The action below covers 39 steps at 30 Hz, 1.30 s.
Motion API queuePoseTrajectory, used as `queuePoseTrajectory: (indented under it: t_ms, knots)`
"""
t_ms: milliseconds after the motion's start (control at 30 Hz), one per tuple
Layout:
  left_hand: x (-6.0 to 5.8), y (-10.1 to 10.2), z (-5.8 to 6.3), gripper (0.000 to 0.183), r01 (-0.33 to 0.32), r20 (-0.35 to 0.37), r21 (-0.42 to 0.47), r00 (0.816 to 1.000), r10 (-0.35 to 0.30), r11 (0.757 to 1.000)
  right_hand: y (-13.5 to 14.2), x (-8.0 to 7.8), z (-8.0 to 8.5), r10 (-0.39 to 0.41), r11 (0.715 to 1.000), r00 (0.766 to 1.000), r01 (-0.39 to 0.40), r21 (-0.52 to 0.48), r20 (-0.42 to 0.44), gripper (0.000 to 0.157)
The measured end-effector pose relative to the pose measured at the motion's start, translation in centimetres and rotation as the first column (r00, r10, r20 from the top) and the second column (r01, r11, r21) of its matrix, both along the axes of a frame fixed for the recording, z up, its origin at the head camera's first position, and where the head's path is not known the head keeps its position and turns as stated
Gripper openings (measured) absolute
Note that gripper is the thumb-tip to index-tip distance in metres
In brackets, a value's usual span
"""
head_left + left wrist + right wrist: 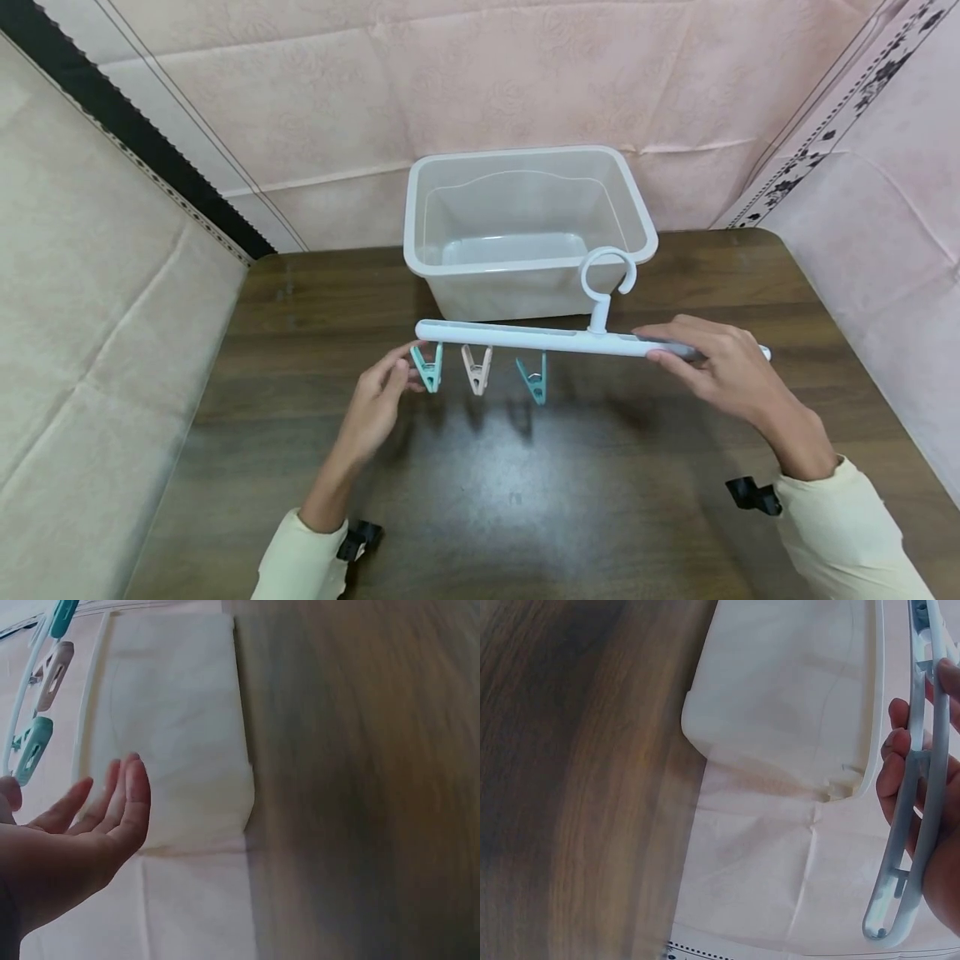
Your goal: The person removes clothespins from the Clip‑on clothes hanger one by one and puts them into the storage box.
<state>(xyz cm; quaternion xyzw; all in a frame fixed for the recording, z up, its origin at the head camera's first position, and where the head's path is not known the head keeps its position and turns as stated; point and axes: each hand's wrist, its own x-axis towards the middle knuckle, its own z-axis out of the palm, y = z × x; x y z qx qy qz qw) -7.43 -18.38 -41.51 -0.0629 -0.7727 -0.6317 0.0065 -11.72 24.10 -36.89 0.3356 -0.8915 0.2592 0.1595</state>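
Note:
A pale blue plastic clip hanger (525, 337) with a hook (600, 304) is held level above the table. My right hand (716, 362) grips its right part, thumb in front and fingers behind; the right wrist view shows the slotted end of the bar (904, 877) in that grip. Three clips hang from the left half: a teal clip (427, 368) at the end, a pale pink clip (477, 369), then another teal clip (533, 380). My left hand (381, 400) is beside the end clip, its fingers loosely extended and partly behind it, thumb close to the clip's lower end.
Behind the hanger, a light grey plastic bin (528, 292) stands at the back of the brown wooden table (480, 500). The hook overlaps its front rim in the head view. Patterned pale cloth (525, 75) rises behind the table and along both sides.

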Motion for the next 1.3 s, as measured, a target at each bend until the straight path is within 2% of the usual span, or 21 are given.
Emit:
queuePoseTrajectory:
  t_ms: [100,200,300,400,633,800,933,1000,1100,1300]
  knots:
    - [-0.3,0.4,-0.2,0.049,-0.009,0.058,0.158,0.998,0.0,0.987,0.0,0.0,0.0,0.003,1.0,1.0,-0.003,0.001,0.008,0.039]
    - [-0.6,0.6,-0.4,0.06,-0.022,0.107,0.256,0.994,-0.006,0.967,-0.1,0.1,0.1,0.01,1.0,1.0,-0.01,-0.004,0.018,0.039]
    - [-0.7,0.7,-0.6,0.071,0.009,0.148,0.338,0.987,-0.063,0.941,-0.2,0.1,0.2,0.02,1.0,1.0,-0.02,-0.01,0.021,0.04]
    - [-0.8,0.9,-0.8,0.075,0.058,0.174,0.425,0.974,-0.144,0.903,-0.3,0.1,0.2,0.025,1.0,1.0,-0.025,-0.016,0.018,0.04]
    - [-0.7,1.5,-1.0,0.051,0.108,0.178,0.609,0.947,-0.269,0.786,-0.4,0.1,0.0,0.022,1.0,0.999,-0.021,-0.016,0.038,0.041]
    - [-0.6,1.6,-0.9,0.052,0.165,0.156,0.679,0.92,-0.361,0.715,-0.3,0.0,-0.2,0.023,1.0,0.999,-0.023,-0.015,0.043,0.04]
    - [-0.6,1.5,-0.7,0.052,0.178,0.16,0.71,0.901,-0.402,0.681,-0.2,-0.1,-0.3,0.021,1.0,0.999,-0.021,-0.012,0.039,0.04]
    - [-0.6,1.4,-0.7,0.053,0.181,0.169,0.718,0.891,-0.421,0.672,-0.2,-0.2,-0.3,0.018,1.0,0.999,-0.018,-0.009,0.039,0.039]
    - [-0.8,1.2,-0.7,0.054,0.212,0.158,0.732,0.872,-0.464,0.648,-0.1,-0.3,-0.4,0.015,1.0,0.999,-0.015,-0.004,0.04,0.039]
    - [-0.9,0.8,-0.7,0.058,0.267,0.155,0.754,0.816,-0.557,0.601,-0.1,-0.4,-0.6,0.018,1.0,0.999,-0.018,-0.005,0.048,0.04]
